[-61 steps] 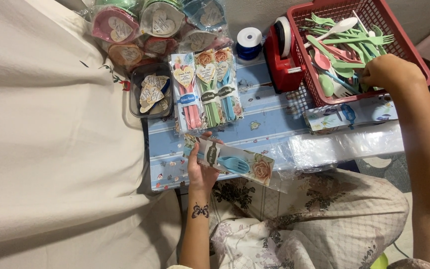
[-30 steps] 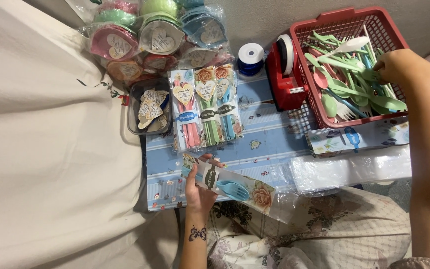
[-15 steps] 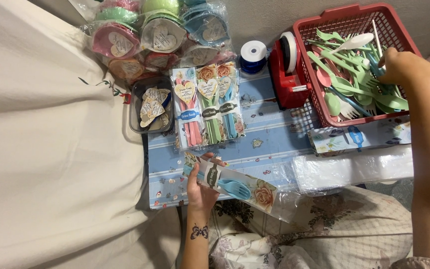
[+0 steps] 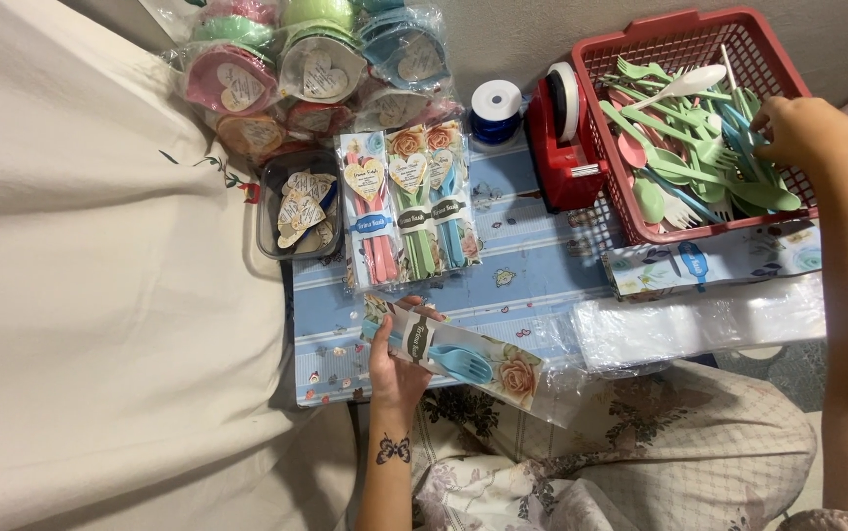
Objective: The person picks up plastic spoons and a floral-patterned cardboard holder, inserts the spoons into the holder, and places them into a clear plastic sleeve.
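Since the earlier frames, the right hand has pushed deeper into the red basket, while the left hand has kept its packet in much the same place. Head view: the packet is a clear sleeve with a rose-printed card, a dark band and blue cutlery inside; it lies tilted over the near edge of the table, above the lap. Left hand fingers are clamped around the packet's left end. Right hand fingers are curled down among the green, pink and blue plastic forks and spoons in the basket; whether they grip one cannot be told. Three finished packets lie side by side farther back, beside a red tape dispenser.
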